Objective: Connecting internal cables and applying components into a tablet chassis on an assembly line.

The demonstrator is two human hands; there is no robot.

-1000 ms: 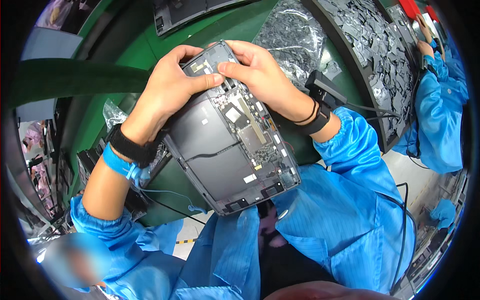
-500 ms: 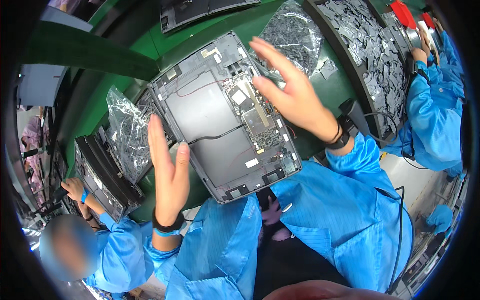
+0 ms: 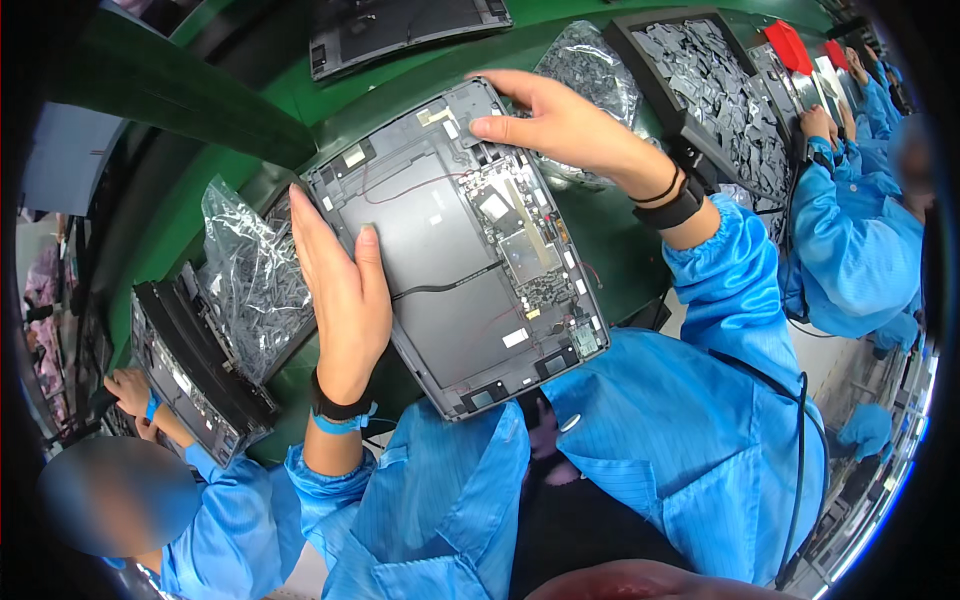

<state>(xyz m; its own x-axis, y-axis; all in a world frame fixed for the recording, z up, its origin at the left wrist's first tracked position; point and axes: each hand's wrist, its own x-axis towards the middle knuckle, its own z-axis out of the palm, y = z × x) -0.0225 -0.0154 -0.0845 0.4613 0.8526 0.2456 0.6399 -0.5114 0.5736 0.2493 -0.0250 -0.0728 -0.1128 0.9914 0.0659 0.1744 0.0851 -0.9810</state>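
Observation:
An opened laptop body [image 3: 430,260], a thin dark chassis with its circuit board [image 3: 524,245] and cables exposed, lies slanted in front of me. My left hand [image 3: 345,295] is along its left edge, fingers straight along the outer side and thumb over the inner face. The far right corner is between the thumb and fingers of my right hand [image 3: 545,120]; the fingertips reach over the far edge and are partly hidden. A black cable [image 3: 445,284] crosses the middle of the chassis. Dark wristbands circle both wrists.
Clear bags of small dark parts [image 3: 250,285] [image 3: 590,75] lie on both sides. A black tray [image 3: 625,40] of grey pieces stands far right. Stacked chassis [image 3: 200,350] are at left, another panel [image 3: 400,35] at the back. Co-workers' hands [image 3: 130,390] [image 3: 818,125] appear on both sides.
My right hand has moved from above the board to the far right corner and closed on it. My left hand has come in against the left edge. The chassis has shifted slightly right.

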